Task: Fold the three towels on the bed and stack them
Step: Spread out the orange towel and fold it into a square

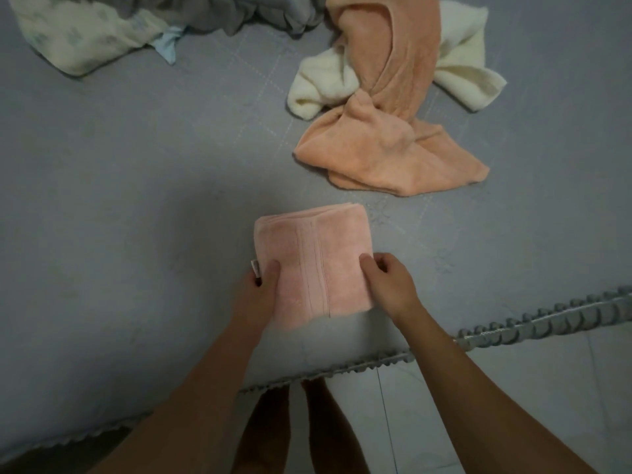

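Near the bed's (119, 200) front edge, the left hand (263, 285) and right hand (386, 278) pinch the folded pink towel's (314, 261) near corners, while the crumpled orange towel (386, 131) and cream towel (321, 87) lie farther back, nearer the right hand.

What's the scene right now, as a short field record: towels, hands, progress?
pink towel: folded, flat on bed, near edge
orange towel: unfolded, crumpled, lying over cream towel
cream towel: unfolded, far right
left hand: gripping pink towel's left edge
right hand: gripping its right edge
progress: one folded, nothing stacked
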{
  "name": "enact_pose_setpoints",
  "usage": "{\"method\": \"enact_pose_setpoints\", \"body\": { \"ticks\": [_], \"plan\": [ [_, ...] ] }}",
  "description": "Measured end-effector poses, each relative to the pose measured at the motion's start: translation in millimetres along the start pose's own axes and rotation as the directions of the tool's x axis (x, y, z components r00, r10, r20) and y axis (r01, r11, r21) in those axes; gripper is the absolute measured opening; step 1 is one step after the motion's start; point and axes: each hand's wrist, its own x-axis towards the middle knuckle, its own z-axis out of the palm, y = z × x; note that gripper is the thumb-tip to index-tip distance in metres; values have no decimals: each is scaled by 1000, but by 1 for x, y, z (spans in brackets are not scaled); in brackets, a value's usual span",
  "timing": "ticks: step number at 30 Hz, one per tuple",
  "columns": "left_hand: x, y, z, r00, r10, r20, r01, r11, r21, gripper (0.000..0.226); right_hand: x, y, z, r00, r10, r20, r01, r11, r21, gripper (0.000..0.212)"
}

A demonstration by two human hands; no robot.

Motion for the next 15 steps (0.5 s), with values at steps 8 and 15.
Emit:
{"method": "enact_pose_setpoints", "body": {
  "ticks": [8,15],
  "plan": [
    [-11,-8,-22,968,-102,227,107,994,-11,48,-19,-6,-8,985,88,149,-109,983,144,34],
    [-32,50,39,936,112,334,-114,993,-16,43,-25,5,-85,1000,26,-13,-20,937,349,10]
  ]
}}
